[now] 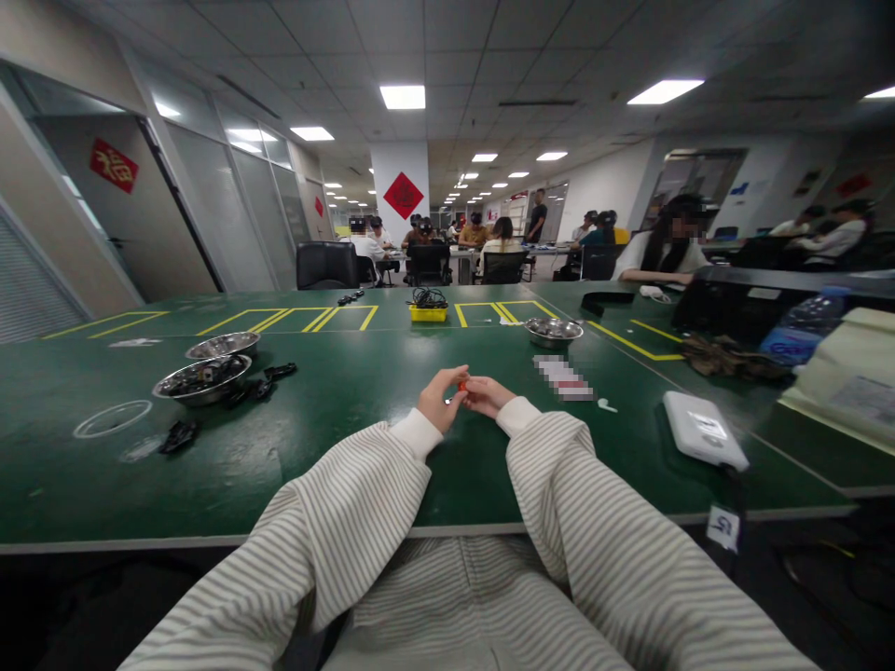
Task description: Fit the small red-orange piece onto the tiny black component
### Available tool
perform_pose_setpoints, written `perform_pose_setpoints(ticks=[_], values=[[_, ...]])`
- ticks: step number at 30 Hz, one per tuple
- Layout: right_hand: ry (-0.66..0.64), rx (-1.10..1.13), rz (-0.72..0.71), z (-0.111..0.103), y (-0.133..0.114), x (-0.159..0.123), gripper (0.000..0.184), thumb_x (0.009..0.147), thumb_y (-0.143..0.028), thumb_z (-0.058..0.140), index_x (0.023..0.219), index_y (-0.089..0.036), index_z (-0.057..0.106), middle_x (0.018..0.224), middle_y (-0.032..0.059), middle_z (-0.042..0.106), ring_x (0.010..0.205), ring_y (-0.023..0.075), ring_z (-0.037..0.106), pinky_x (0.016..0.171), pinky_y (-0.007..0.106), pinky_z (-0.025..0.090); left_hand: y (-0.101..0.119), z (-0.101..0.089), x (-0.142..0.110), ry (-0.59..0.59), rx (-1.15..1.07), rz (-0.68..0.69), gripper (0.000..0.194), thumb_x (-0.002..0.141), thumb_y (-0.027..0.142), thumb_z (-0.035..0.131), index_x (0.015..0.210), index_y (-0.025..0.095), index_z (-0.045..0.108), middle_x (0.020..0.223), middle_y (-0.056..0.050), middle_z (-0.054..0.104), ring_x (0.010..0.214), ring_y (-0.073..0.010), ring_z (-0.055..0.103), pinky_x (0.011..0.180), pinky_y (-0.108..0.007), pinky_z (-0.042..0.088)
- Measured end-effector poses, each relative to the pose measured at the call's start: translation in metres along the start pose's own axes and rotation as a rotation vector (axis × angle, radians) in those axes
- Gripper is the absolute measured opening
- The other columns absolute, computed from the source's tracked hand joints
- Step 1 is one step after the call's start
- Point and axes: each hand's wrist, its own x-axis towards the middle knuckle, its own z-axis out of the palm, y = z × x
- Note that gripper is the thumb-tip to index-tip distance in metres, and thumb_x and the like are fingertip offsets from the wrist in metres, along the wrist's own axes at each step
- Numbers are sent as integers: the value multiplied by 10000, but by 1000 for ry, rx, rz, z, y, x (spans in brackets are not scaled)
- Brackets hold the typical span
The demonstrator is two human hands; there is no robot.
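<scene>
Both my hands meet over the middle of the green table [364, 438], in striped sleeves. My left hand [439, 399] has its fingers curled and pinched on a small red piece [462, 383]. My right hand [488, 395] touches the same red piece from the other side, its fingers closed on it. The piece is too small to name further.
Two metal bowls [202, 377] with black parts stand at the left, loose black parts [260, 385] beside them. A third bowl [553, 331] and a yellow box [428, 312] lie farther back. A white device [703, 429] lies at the right. People sit at tables behind.
</scene>
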Motion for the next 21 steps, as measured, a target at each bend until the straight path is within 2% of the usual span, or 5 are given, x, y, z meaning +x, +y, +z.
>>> perform_pose_setpoints(ticks=[3, 6, 10, 13, 21], values=[[79, -47, -15, -4, -2, 4, 48, 650, -175, 601, 631, -141, 573, 580, 1, 605, 491, 65, 531, 480, 170, 413, -14, -3, 0, -53, 182, -39, 393, 706, 256, 540, 1079, 169, 454, 1012, -79, 512, 947, -169, 492, 827, -327, 415], [173, -116, -26, -11, -2, 8, 64, 654, -140, 587, 593, -140, 566, 557, 7, 614, 486, 64, 547, 415, 140, 389, -32, -8, -3, -188, 434, -146, 396, 641, 382, 585, 960, 149, 562, 930, -97, 548, 908, -225, 480, 794, -373, 408], [254, -210, -12, -15, 1, 11, 114, 629, -87, 597, 534, -133, 553, 487, 1, 596, 431, 56, 535, 363, 120, 380, -47, -10, -7, -364, 538, -212, 207, 629, 350, 600, 732, 177, 648, 707, -64, 585, 720, -200, 514, 664, -330, 433], [251, -262, 15, -15, 3, 11, 125, 615, -72, 610, 515, -125, 558, 464, 9, 592, 409, 57, 533, 362, 120, 404, -48, -10, -6, -377, 514, -187, 136, 654, 296, 588, 725, 201, 654, 682, -37, 591, 659, -162, 519, 621, -282, 435], [164, -327, 63, -9, 2, 8, 72, 619, -104, 631, 554, -111, 602, 496, 28, 613, 430, 72, 561, 361, 115, 424, -42, -9, -4, -308, 481, -122, 177, 716, 284, 535, 832, 199, 638, 770, -38, 588, 723, -147, 519, 670, -268, 441]])
